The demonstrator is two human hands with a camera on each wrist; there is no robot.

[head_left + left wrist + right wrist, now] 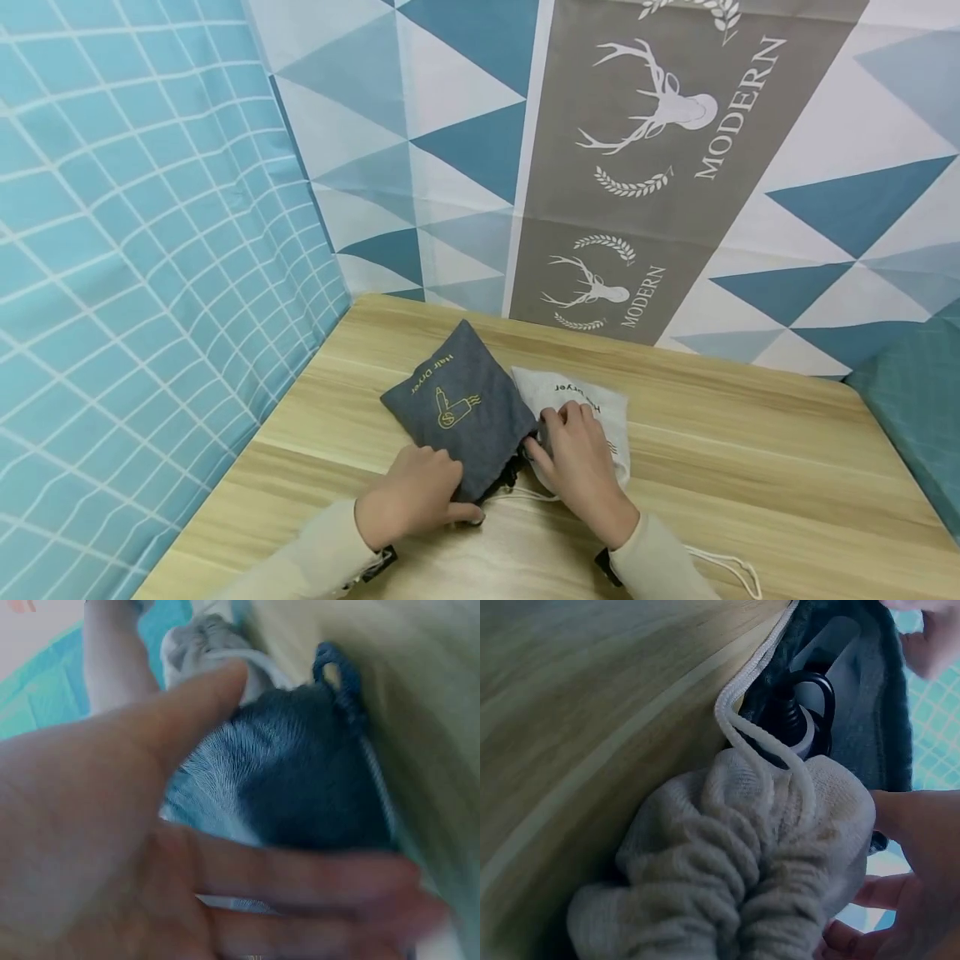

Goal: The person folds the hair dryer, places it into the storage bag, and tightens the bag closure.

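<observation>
A dark grey drawstring pouch (465, 408), printed in yellow with "Hair Dryer", lies on the wooden table with its mouth toward me. In the right wrist view that mouth gapes, showing a black cord (825, 694) and a coil-sleeved cord end inside. My left hand (416, 492) is at the pouch's near left side; its fingers and thumb look straight and spread in the left wrist view. Partly under my right hand (581, 450) lies a light grey pouch (618, 417), its neck gathered. The right thumb is near the dark pouch's corner; its fingertips are partly hidden.
The white drawstring (731, 562) of the light pouch trails over the table (750, 467). A blue gridded cloth (150, 250) hangs along the left side, and a patterned cloth (465, 167) stands behind the table. Teal cloth (915, 417) borders the right.
</observation>
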